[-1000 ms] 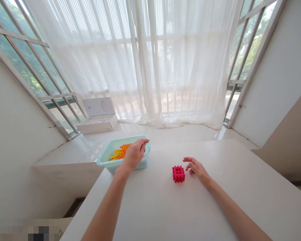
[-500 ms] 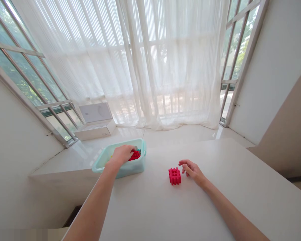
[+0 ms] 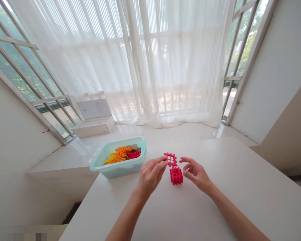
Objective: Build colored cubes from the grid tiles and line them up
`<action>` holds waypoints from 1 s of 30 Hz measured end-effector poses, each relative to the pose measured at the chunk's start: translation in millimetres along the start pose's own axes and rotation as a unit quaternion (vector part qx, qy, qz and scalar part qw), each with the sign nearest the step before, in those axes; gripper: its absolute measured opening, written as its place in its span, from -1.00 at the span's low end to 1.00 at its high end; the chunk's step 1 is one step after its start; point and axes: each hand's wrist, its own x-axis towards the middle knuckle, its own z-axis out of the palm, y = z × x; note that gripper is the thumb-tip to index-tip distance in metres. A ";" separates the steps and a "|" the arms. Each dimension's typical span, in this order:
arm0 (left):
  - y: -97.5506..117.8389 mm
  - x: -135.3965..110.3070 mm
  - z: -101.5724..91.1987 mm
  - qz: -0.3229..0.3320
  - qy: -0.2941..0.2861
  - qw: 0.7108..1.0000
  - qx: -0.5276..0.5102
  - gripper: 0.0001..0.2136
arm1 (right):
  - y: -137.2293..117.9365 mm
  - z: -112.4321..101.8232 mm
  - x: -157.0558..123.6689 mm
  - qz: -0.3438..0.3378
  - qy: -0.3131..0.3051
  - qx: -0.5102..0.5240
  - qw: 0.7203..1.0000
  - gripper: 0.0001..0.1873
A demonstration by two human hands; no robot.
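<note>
My left hand (image 3: 150,174) pinches a flat pink window-shaped tile (image 3: 171,159) between thumb and fingertips, holding it just above a pink block cube (image 3: 176,175) that rests on the white table (image 3: 180,214). Beside the cube on its right, my right hand (image 3: 195,172) hovers with the fingers curled loosely and apart, holding nothing. A pale teal plastic bin (image 3: 115,167) at the table's far left corner contains several orange, yellow and red tiles (image 3: 122,154).
The table's left edge drops off close to the bin. Beyond it lies a white sill with an open white box (image 3: 94,118) on it. Sheer curtains cover the window behind. A beige panel stands at the right.
My left hand left the bin with a pink tile and carried it right to just above the cube. My right hand stayed beside the cube.
</note>
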 end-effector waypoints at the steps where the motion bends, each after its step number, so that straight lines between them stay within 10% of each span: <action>1: 5.1 -6.1 7.3 -0.001 0.006 1.000 -0.025 -0.81 | -3.3 2.4 -2.1 -0.009 -0.012 0.004 1.000 -0.38; 16: 16.5 -23.8 21.5 -0.185 -0.150 0.939 -0.247 -0.86 | -6.2 -3.4 -4.6 0.072 -0.071 -0.011 0.995 -0.44; 30: 11.7 -28.2 30.5 -0.275 -0.151 0.911 -0.268 -0.79 | 1.2 -14.4 0.3 0.058 -0.060 -0.146 0.986 -0.60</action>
